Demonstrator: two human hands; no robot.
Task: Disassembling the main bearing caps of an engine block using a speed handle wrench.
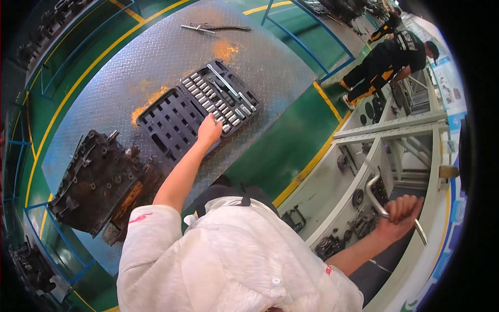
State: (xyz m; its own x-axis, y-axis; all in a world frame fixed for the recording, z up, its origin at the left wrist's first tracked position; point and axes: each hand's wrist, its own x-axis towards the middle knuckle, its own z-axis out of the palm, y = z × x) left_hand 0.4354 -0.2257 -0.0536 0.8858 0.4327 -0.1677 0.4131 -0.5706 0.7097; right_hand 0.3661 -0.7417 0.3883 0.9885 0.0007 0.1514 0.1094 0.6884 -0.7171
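An open black socket-set case (179, 122) lies on the metal plate, its tool half holding rows of chrome sockets (200, 91) and a long chrome bar (223, 80). My left hand (209, 130) reaches to the near end of the socket rows, fingers drawn together against the sockets there. Whatever is between those fingertips is hidden. Out to the right, above the shelving, my right hand (397, 213) is wrapped round a bent chrome speed brace (373, 195). The crank of the brace points up, and its straight end sticks out below my fist.
A dark, greasy engine block (99, 182) stands at the left on the chequered metal plate (130, 62). A T-shaped bar (197, 29) lies at the far edge. Grey shelving (332, 195) with engine parts runs along the right. A person in black (387, 67) bends over its far end.
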